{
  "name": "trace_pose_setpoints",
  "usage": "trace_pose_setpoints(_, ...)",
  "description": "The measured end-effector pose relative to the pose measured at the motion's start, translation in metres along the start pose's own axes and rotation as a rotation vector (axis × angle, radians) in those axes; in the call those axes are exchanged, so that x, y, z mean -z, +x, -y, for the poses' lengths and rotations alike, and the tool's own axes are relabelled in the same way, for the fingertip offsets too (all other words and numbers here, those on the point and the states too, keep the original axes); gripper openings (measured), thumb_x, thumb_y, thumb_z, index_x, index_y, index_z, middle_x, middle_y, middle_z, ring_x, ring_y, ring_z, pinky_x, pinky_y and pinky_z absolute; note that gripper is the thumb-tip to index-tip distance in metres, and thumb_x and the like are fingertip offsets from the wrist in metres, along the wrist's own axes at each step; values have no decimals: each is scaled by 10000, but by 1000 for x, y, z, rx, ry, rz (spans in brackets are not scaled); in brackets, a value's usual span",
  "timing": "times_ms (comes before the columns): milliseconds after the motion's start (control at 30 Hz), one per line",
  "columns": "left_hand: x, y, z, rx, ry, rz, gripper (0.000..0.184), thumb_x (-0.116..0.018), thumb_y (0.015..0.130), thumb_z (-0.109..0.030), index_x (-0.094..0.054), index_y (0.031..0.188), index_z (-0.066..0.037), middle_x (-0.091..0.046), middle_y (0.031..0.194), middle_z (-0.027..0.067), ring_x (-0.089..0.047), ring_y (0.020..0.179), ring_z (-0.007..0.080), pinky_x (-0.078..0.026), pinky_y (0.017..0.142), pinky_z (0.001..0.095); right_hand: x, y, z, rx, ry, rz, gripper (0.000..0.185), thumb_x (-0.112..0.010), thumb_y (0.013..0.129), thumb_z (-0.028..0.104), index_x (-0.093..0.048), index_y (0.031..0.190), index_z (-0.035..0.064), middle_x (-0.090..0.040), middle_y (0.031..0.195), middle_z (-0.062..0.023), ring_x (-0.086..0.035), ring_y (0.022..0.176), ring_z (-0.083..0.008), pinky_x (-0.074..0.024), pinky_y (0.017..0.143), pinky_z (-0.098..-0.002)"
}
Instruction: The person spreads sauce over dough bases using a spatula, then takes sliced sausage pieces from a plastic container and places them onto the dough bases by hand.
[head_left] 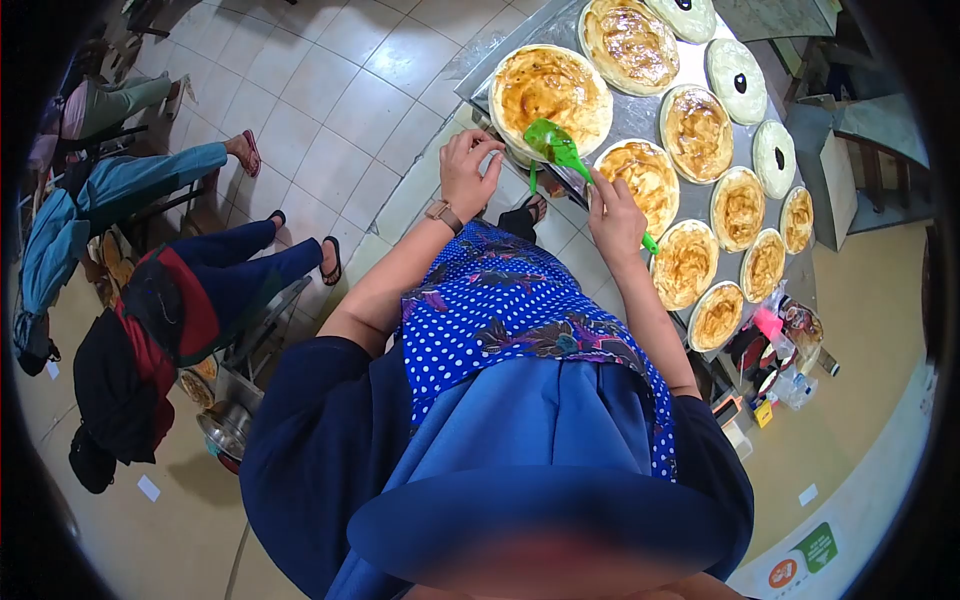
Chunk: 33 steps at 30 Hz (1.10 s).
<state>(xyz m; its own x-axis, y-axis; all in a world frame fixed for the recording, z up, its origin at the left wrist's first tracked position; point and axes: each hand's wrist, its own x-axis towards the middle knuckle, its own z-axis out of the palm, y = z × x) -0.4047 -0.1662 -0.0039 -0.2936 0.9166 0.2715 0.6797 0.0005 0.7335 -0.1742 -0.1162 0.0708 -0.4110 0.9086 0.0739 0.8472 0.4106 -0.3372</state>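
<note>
My right hand (615, 215) is closed around the handle of a green spatula (558, 145). The spatula's blade lies over the near part of a round cake (552, 95) topped with brown-streaked cream. My left hand (470, 170), with a watch on its wrist, hovers by that cake's left edge; its fingers are loosely bent and apart, with nothing visible in them. Beside it sits another brown-streaked cake (640, 180). Farther right, a pale cake (737, 85) carries a dark blob at its centre.
Several more round cakes (697, 130) cover the metal table (640, 112). Pink and clear plastic items (770, 325) lie beyond its right end. At left, a person (200, 290) bends near a metal bowl (228, 428); another person (140, 190) sits farther back. Tiled floor (330, 110) lies between.
</note>
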Motion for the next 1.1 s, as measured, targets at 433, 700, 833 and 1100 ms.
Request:
trace_pose_setpoints(433,-4,16,-2,-76,29,1,123,-654,730,-101,-640,851,-116,-546,916,26,-512,890,226,-361,767,363,15,-19,-10,-64,37,4,255,-599,816,118,-640,1064,159,-533,750,-76,-578,605,-272,-468,520,-373)
trace_pose_setpoints(700,-14,34,-7,-148,72,46,123,-651,743,-128,-649,865,-134,-544,918,35,-507,890,238,-362,769,375,24,-35,-17,-131,35,3,264,-604,812,100,-639,1067,157,-532,743,-76,-576,602,-274,-460,521,-371)
trace_pose_setpoints(833,-16,38,-4,-218,157,76,147,-637,755,-129,-662,899,-150,-541,953,42,-497,904,232,-351,784,382,25,-39,-19,-149,34,-2,264,-605,812,101,-640,1068,156,-538,747,-78,-576,604,-275,-461,523,-368)
trace_pose_setpoints(1100,-16,36,-7,-223,202,84,145,-642,758,-161,-673,900,-158,-542,989,57,-489,927,238,-338,798,386,23,-42,-22,-159,27,9,261,-608,811,108,-643,1064,162,-541,747,-79,-577,605,-274,-463,523,-370)
